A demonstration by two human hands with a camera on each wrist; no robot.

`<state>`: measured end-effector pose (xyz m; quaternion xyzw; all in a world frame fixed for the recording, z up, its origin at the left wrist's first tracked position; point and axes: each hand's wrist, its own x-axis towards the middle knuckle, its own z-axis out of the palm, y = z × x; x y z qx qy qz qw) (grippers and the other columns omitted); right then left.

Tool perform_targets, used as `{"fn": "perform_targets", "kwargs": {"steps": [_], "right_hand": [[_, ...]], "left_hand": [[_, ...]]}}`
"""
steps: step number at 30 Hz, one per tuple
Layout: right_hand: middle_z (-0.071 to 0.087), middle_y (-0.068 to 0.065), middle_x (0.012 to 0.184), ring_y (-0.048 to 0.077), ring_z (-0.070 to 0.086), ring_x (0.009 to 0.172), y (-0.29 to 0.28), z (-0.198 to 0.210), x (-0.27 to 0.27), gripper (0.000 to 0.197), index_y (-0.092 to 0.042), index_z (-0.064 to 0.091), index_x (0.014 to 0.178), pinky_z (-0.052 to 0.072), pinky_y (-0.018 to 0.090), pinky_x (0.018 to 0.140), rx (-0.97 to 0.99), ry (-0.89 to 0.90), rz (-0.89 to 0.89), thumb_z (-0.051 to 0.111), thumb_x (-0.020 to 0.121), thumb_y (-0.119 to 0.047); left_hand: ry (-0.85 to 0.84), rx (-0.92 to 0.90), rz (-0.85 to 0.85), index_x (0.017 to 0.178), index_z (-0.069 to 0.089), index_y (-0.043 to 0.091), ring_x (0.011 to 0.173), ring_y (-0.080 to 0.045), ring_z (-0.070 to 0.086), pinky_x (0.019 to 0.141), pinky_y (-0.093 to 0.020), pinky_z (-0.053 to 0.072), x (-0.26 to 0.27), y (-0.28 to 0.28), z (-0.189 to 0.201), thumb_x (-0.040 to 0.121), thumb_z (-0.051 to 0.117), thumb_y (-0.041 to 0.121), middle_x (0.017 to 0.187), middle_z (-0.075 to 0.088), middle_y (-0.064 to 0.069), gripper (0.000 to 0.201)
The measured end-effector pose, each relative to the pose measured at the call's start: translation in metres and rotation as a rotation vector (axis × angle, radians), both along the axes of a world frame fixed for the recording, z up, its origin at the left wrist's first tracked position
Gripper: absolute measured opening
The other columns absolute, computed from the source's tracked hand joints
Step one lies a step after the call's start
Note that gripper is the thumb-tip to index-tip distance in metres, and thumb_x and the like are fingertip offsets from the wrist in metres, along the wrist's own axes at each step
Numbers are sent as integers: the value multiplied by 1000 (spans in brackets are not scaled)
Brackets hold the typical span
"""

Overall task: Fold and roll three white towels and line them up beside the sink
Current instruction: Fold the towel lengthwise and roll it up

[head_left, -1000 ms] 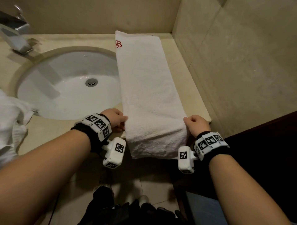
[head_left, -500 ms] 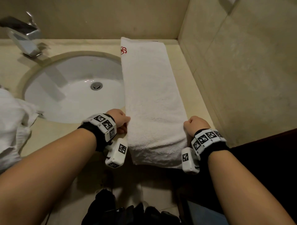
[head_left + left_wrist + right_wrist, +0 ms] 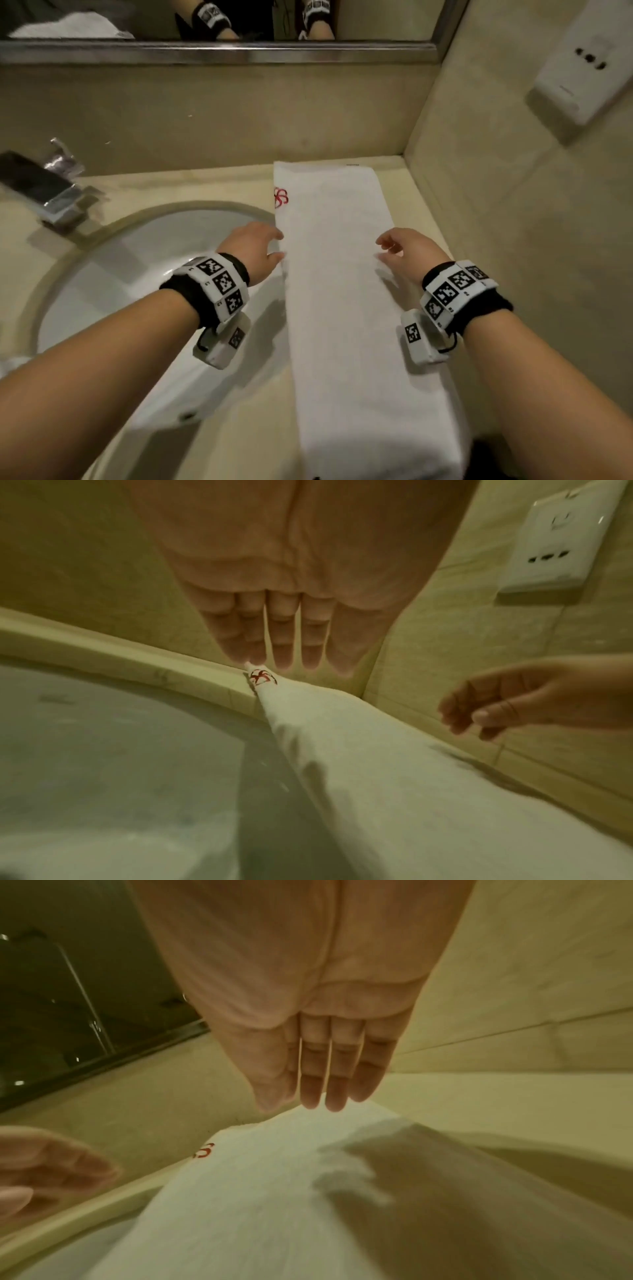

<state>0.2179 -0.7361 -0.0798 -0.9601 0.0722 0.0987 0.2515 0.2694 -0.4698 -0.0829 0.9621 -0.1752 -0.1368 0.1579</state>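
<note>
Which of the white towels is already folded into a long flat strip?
The towel lying on the counter right of the sink, with the red emblem at its far end. The other towel, at the left edge, is barely visible.

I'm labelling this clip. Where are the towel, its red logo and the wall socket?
towel (image 3: 346, 308): head view, middle of the folded strip's top face.
red logo (image 3: 281, 197): head view, stitched mark at the towel's far left corner.
wall socket (image 3: 579, 65): head view, white faceplate centre.
</note>
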Motion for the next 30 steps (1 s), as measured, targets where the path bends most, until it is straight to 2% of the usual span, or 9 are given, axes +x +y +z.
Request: {"fn": "perform_targets", "kwargs": {"steps": [6, 9, 14, 16, 18, 22, 24, 27, 30], "right_hand": [[47, 4, 134, 22, 48, 119, -2, -12, 99, 49, -20, 45, 130, 36, 30, 97, -176, 106, 110, 62, 84, -27], [48, 4, 132, 22, 48, 118, -9, -18, 129, 51, -20, 46, 128, 37, 30, 97, -224, 105, 126, 64, 82, -32], [47, 4, 129, 23, 41, 119, -18, -30, 147, 57, -20, 47, 126, 33, 32, 99, -277, 124, 240, 67, 77, -40], [49, 3, 124, 23, 41, 116, -20, -32, 146, 54, -21, 49, 123, 34, 33, 96, -284, 118, 253, 68, 76, -41], [54, 3, 114, 24, 45, 107, -21, -32, 144, 45, -19, 53, 116, 36, 33, 90, -319, 108, 277, 65, 79, -40], [62, 3, 98, 24, 52, 95, -19, -28, 132, 22, -15, 60, 101, 39, 33, 81, -297, 72, 339, 50, 89, -31], [60, 2, 105, 24, 52, 99, -23, -26, 121, 25, -18, 59, 105, 38, 34, 84, -308, 69, 358, 47, 90, -34], [50, 0, 126, 22, 44, 115, -20, -25, 116, 52, -24, 45, 127, 33, 36, 96, -256, 59, 321, 55, 83, -49], [43, 2, 136, 23, 38, 124, -9, -30, 124, 63, -27, 39, 133, 30, 39, 101, -312, 47, 355, 59, 79, -52]], "left_hand": [[-4, 86, -158, 137, 34, 14, 136, -25, 29, 114, -37, 25, 87, -19, -27, 85, 53, 44, 148, 30, -8, 63], [-46, 53, -181, 132, 40, 14, 125, -25, 39, 105, -37, 35, 114, -20, -37, 81, 56, 48, 139, 38, -6, 63], [-91, 36, -267, 129, 45, 14, 123, -23, 39, 102, -35, 34, 134, -13, -47, 73, 62, 53, 133, 43, -5, 70], [-99, 56, -326, 126, 46, 13, 119, -25, 41, 99, -36, 36, 130, -10, -47, 72, 65, 47, 128, 46, -6, 66], [-148, 56, -386, 120, 52, 10, 110, -29, 47, 89, -37, 41, 122, -10, -47, 74, 63, 32, 118, 52, -11, 53], [-158, 10, -372, 110, 57, 7, 95, -31, 52, 77, -36, 40, 105, -15, -44, 78, 52, 18, 100, 57, -12, 34], [-124, -63, -348, 109, 56, 9, 92, -30, 53, 75, -32, 36, 101, -13, -44, 82, 48, 16, 98, 58, -10, 30], [1, -239, -261, 115, 53, 10, 96, -25, 52, 79, -28, 34, 99, -8, -41, 87, 45, 20, 105, 59, -6, 30], [-3, -326, -250, 112, 55, 11, 88, -16, 45, 78, -26, 31, 98, -4, -38, 85, 44, 26, 98, 57, -1, 32]]}}
